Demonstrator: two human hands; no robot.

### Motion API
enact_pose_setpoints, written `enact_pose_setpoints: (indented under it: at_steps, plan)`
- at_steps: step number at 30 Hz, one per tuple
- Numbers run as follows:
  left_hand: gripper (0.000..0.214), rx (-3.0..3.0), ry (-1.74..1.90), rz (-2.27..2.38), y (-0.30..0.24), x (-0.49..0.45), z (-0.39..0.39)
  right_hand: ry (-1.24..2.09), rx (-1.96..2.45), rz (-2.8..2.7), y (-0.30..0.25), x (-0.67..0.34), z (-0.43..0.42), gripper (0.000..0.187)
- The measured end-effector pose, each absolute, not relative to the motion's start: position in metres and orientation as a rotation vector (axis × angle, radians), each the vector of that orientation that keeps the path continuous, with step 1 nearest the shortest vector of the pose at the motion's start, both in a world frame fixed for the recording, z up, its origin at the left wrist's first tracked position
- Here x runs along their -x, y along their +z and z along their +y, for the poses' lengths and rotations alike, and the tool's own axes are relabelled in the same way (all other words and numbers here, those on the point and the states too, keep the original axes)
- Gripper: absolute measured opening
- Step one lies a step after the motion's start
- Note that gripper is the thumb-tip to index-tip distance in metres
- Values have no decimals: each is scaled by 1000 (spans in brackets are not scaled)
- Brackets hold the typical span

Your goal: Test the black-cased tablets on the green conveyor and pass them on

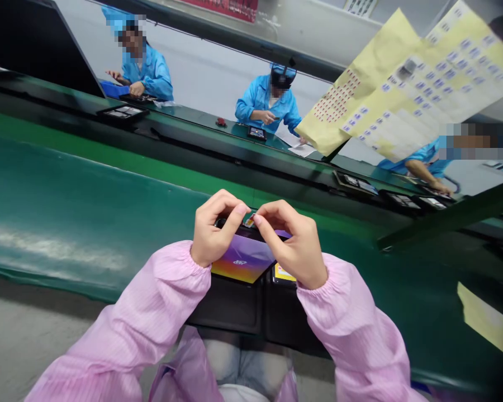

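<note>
Both hands work together just above a phone (242,258) with a purple and orange screen, which lies in a black tray (230,306) on a green belt (67,192). The right hand (291,243) has its grip clamped on a tiny label (250,221), held between thumb and finger directly over the phone's top edge. The left hand (216,229) curls in right beside it, its fingertips (242,209) at the label, though whether that grip is closed on anything cannot be told. Pink sleeves (126,318) cover both forearms. A 2nd screen (284,272) shows yellow just beside the phone. Beyond the belt sit 3 people in blue (268,97), with more trays (122,113) along a far belt. A yellow sheet (419,84) of small labels hangs upper right.
</note>
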State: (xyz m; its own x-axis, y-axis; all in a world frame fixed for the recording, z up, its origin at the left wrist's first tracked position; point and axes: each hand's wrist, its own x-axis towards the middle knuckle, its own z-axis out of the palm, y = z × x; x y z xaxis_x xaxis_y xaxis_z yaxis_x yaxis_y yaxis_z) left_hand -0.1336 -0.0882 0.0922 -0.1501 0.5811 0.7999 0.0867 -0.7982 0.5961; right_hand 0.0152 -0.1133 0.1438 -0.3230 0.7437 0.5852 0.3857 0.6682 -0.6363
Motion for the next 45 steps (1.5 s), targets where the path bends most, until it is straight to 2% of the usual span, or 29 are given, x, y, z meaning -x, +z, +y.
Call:
enact_pose_setpoints:
  at_steps: [12, 21, 29, 31, 34, 38, 40, 45]
  plan:
    - [18, -1695, 2052, 758, 90, 133, -88, 300, 859, -2162, 148, -14, -110, 6]
    - [17, -1700, 2056, 733, 92, 133, -88, 340, 846, -2243, 152, -12, -108, 10]
    - [20, -1694, 2046, 750, 94, 131, -84, 421, 894, -2197, 145, -18, -103, 4]
    - [22, -1686, 2038, 772, 95, 131, -83, 463, 896, -2160, 145, -17, -102, 10]
    - [26, -1614, 1918, 780, 91, 133, -79, 576, 909, -2041, 148, -19, -97, 16]
    - [48, -1347, 1541, 777, 70, 136, -63, 641, 957, -1748, 140, -51, -76, 22]
    - [53, -1160, 1429, 804, 57, 136, -47, 581, 1036, -1635, 124, -83, -63, 26]
    - [50, -799, 1290, 919, 37, 129, 6, 336, 1423, -1538, 52, -167, -52, 31]
